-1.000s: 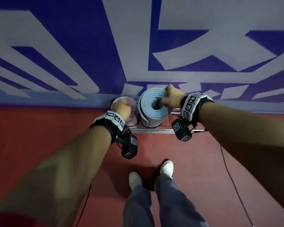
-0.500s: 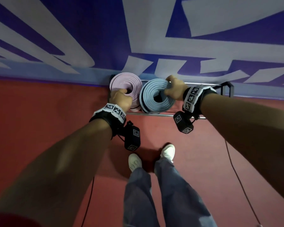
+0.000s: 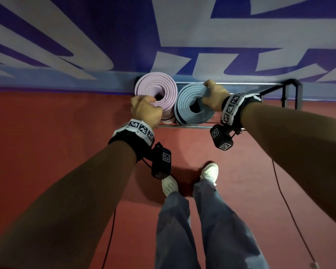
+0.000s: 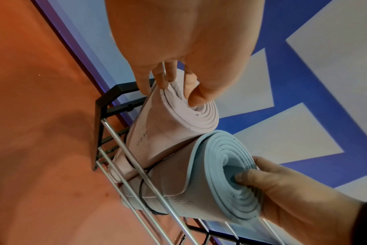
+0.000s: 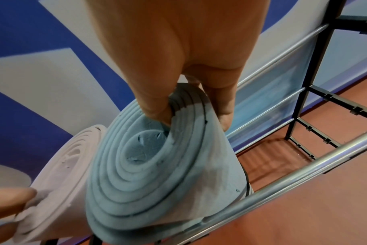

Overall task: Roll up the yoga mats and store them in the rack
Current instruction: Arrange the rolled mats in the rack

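Two rolled yoga mats stand upright, side by side, in the left end of a metal rack (image 3: 188,126) against the wall. My left hand (image 3: 146,108) pinches the top rim of the pink mat (image 3: 155,86), thumb inside the spiral and fingers outside (image 4: 179,86). My right hand (image 3: 213,95) pinches the top rim of the blue mat (image 3: 192,111) the same way (image 5: 191,112). Black bands circle both rolls lower down. The mats' lower ends sit behind the rack's silver rails (image 4: 124,149).
The rack (image 5: 304,170) runs on to the right, black frame and silver bars, with nothing standing in that part. A blue and white wall (image 3: 182,26) rises behind it. Red floor lies in front, with my feet (image 3: 190,179) and thin cables (image 3: 287,204) on it.
Both mats stand further from my head than before, lower in the rack. My left hand has shifted from above the pink roll to its near rim. The right hand keeps its hold.
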